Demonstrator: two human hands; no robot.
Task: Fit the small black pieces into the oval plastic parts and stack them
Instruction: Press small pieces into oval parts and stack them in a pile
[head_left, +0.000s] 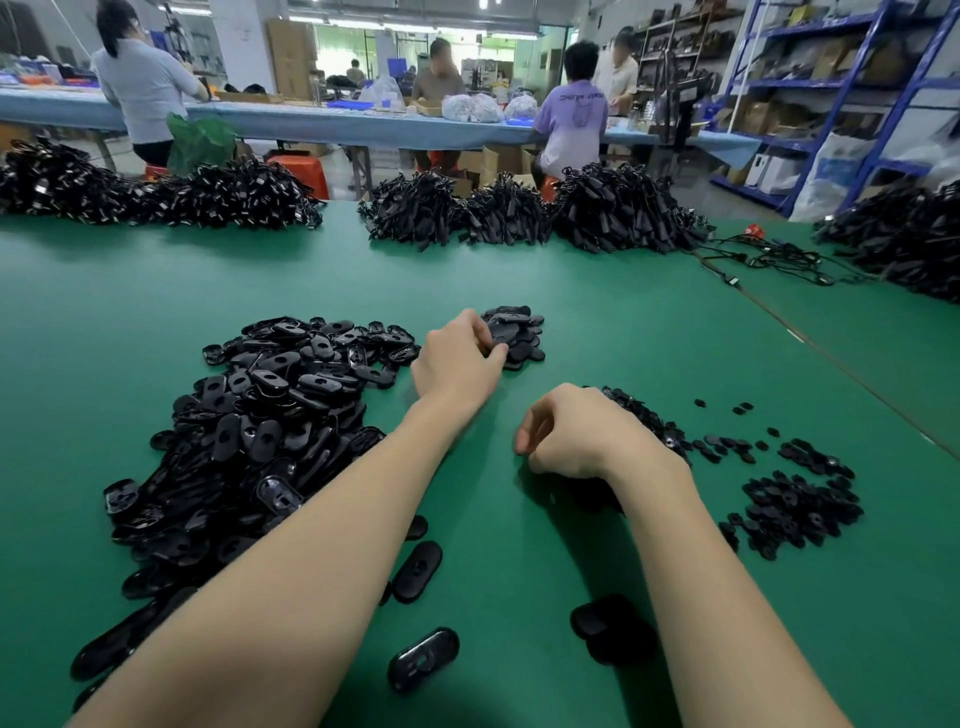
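Down at the near edge, a few loose black oval plastic shells (418, 570) lie on the green table mat (519, 545) between the two forearms. Just beyond, the right hand (571, 434) sits knuckles up with fingers curled under, beside the spread of small black plastic pieces (800, 506) on the right; whether it holds one, I cannot tell from here. Over on the left, a big heap of unfilled black oval parts (249, 436) runs from the near edge towards the middle of the table. A touch farther, the left hand (457, 358) reaches onto the small pile of finished ovals (514, 335), fingers and thumb pinching one oval on top of it. Along the far edge sit mounds of black corded items (613, 213). Behind them, seated workers (571, 109) at a blue bench, and blue metal shelving (831, 88) on the right.
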